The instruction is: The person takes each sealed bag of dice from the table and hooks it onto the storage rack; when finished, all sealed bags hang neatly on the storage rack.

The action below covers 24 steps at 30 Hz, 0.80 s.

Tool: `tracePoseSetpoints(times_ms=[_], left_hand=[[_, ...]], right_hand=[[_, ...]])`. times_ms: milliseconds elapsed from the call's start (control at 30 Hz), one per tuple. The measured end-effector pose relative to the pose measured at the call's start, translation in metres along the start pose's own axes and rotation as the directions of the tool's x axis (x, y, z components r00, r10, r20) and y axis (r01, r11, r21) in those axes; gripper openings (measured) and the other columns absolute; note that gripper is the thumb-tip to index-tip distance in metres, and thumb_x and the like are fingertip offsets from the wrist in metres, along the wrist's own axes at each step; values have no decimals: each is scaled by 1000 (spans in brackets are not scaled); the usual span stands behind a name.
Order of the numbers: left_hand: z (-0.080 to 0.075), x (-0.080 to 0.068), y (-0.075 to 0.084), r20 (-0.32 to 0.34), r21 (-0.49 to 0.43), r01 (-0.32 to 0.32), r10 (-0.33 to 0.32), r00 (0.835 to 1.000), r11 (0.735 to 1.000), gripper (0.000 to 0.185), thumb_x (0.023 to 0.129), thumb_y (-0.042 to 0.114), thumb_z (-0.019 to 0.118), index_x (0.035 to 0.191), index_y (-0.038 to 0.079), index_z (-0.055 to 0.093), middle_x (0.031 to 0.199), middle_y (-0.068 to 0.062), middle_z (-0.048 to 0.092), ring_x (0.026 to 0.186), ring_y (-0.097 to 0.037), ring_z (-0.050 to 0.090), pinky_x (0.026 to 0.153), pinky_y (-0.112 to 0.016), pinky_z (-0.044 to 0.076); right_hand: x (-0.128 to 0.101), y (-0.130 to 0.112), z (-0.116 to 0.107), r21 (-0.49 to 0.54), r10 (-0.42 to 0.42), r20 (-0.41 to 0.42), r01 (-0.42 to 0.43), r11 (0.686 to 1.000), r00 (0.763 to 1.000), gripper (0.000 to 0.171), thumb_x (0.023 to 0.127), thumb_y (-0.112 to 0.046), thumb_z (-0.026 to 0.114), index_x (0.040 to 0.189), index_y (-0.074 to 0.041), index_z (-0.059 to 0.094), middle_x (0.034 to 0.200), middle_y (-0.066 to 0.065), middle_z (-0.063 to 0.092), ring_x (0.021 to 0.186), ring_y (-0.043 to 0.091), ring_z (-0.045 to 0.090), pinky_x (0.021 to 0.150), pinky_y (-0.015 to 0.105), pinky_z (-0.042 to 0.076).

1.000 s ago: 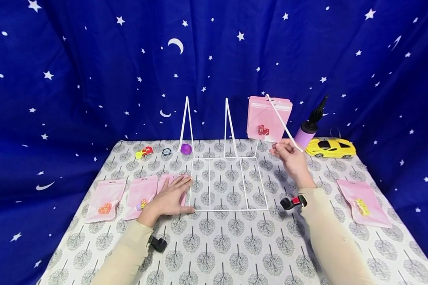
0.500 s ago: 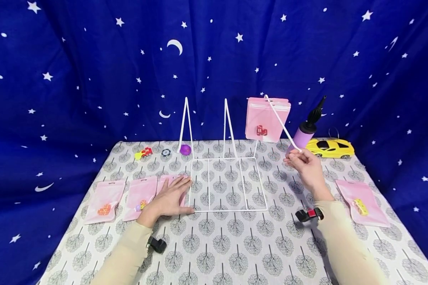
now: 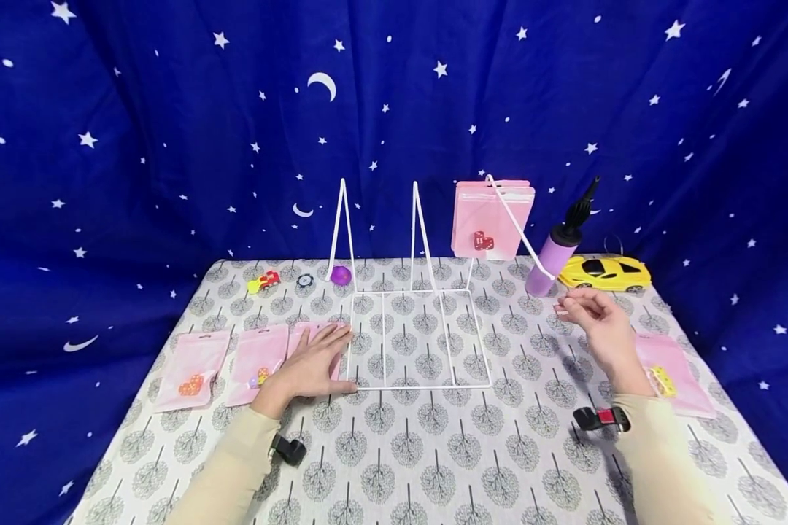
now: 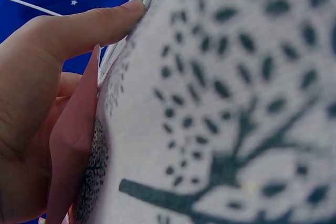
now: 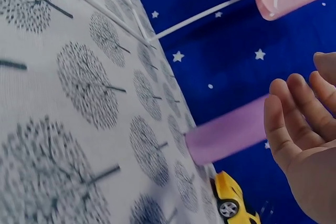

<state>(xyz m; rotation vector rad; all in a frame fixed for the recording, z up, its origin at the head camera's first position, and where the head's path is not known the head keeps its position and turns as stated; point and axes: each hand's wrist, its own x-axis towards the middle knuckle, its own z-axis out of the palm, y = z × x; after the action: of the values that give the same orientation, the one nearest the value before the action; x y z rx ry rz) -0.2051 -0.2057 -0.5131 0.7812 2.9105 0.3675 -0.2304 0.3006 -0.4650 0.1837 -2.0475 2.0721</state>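
My left hand [image 3: 313,362] lies with spread fingers over a pink zip bag [image 3: 306,335], its fingertips and thumb at the left side of a white wire rack [image 3: 403,387]. The hand hides most of that bag. In the left wrist view the bag [image 4: 73,135] shows under the palm. My right hand [image 3: 597,328] is in the air right of the rack, fingers loosely bent, holding nothing; the right wrist view shows the hand [image 5: 304,129] with nothing in it. Pink bags [image 3: 492,219] with red dice hang on the rack's right hook [image 3: 522,232]. The other two hooks carry nothing.
Two pink bags [image 3: 193,364] [image 3: 257,364] lie at left; another bag [image 3: 679,372] lies at right, partly behind the right forearm. Along the back are a toy vehicle [image 3: 264,282], a round disc [image 3: 305,281], a purple ball [image 3: 341,275], a purple pump [image 3: 551,262] and a yellow toy car [image 3: 604,273].
My right hand has moved from below the hanging bags, past the hook's tip, to the right and toward me. The bags stay on the hook. My left hand has not moved.
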Motion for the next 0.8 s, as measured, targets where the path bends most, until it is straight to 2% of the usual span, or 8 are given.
tracePoseSetpoints(times_ms=[133,233,533,700,800], left_hand=[[0,1,0,9,8,0,0,1000,1000,107,74,73,63,154,12,27,162,-6,21,150,-33,16,115,-68,8],[-1,1,0,17,14,1,-1,1000,1000,107,74,74,62,154,13,27,162,-6,20,150,-32,16,115,-68,8],[1,2,0,3,-2,3,-3,1000,1000,107,73,74,64,154,13,28,162,-6,21,150,-32,16,115,-69,8],[2,1,-1,8,-8,10,-10,1000,1000,108,73,74,64,154,13,27,162,-5,20,150,-31,14,114,-69,6],[2,0,-1,9,-11,10,-10,1000,1000,108,73,75,63,154,13,27,162,-4,20,150,-31,14,114,-69,6]], right_hand=[[-6,-2,-10,-41,-32,-35,30,999,999,28,92,0,63,114,15,53,94,-3,73,80,6,70,73,17,58],[-11,-4,-17,-42,-50,-61,48,998,997,26,91,1,63,111,16,54,92,-3,73,80,7,70,72,17,58],[-22,-9,-35,22,4,-147,0,1000,989,22,89,3,65,110,9,59,91,-3,73,79,6,70,73,15,57],[-25,-10,-43,-44,22,-191,-31,999,981,22,89,1,66,110,6,62,90,-8,74,75,2,69,71,12,55],[-28,-10,-49,-30,34,-208,-41,999,978,23,88,1,67,110,6,63,91,-8,74,77,2,69,71,11,55]])
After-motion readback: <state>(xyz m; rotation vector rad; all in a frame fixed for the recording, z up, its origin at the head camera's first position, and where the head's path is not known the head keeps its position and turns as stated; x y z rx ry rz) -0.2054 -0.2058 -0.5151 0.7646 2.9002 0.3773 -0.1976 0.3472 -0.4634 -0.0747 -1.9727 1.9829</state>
